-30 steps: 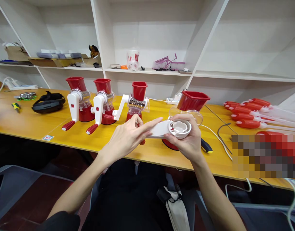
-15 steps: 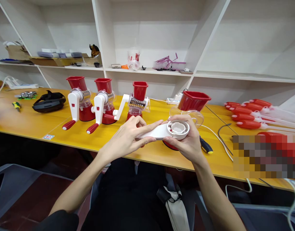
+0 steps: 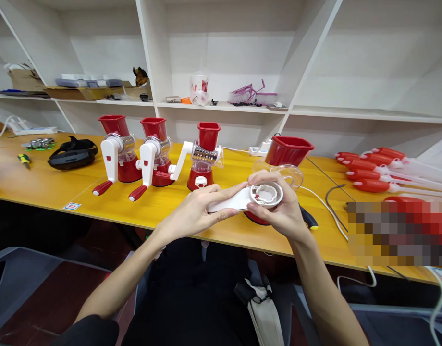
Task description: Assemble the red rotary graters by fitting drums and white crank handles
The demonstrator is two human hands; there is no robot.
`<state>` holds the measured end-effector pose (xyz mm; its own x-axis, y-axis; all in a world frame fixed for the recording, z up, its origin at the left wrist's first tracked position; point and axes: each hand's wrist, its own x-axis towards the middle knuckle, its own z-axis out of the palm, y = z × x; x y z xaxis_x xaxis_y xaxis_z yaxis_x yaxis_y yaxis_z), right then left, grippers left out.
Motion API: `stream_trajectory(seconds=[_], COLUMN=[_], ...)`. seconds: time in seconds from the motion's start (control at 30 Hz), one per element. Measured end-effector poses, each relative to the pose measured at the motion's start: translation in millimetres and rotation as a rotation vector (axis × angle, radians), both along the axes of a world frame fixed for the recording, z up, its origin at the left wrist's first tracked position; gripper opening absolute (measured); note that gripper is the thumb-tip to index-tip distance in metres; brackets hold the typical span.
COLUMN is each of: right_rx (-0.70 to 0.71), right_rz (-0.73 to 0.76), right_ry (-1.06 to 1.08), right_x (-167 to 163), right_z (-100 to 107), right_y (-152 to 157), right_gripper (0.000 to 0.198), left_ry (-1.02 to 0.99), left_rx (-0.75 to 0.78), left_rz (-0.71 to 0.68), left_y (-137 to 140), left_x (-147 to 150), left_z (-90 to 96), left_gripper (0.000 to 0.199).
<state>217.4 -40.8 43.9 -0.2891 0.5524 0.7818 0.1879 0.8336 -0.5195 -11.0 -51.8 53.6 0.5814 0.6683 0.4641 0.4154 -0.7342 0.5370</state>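
The white plastic crank handle with a round hub [image 3: 255, 196] sits just above the yellow wooden bench [image 3: 55, 185], pinched on its arm by the left hand [image 3: 194, 214] while the right hand [image 3: 284, 211] cups the hub. Right behind it stands a handle-less red grater with a clear drum [image 3: 284, 161].

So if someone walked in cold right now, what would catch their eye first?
Front and centre, the left hand and right hand together hold a white crank handle just above the yellow table. Behind them stand three red-and-white rotary graters in a row, and red-handled tools lie at far right.
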Motion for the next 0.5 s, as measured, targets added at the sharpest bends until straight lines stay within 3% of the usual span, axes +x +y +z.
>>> stream_trajectory(seconds=[0.13, 0.33, 0.5], right_rx=[-0.025, -0.092, -0.187], right_rz=[0.031, 0.102, 0.098], right_ry=[0.043, 0.134, 0.215], right_x=[5, 12, 5], right_z=[-2, -8, -8], right_y=[7, 14, 12], right_gripper=[0.028, 0.033, 0.046], left_ry=[-0.066, -0.108, -0.297], left_rx=[-0.096, -0.618, -0.802], left_rz=[-0.052, -0.377, -0.41], left_y=[0, 1, 7], left_x=[2, -7, -1], left_z=[-2.0, 5.3, -3.0], left_gripper=[0.061, 0.049, 0.04])
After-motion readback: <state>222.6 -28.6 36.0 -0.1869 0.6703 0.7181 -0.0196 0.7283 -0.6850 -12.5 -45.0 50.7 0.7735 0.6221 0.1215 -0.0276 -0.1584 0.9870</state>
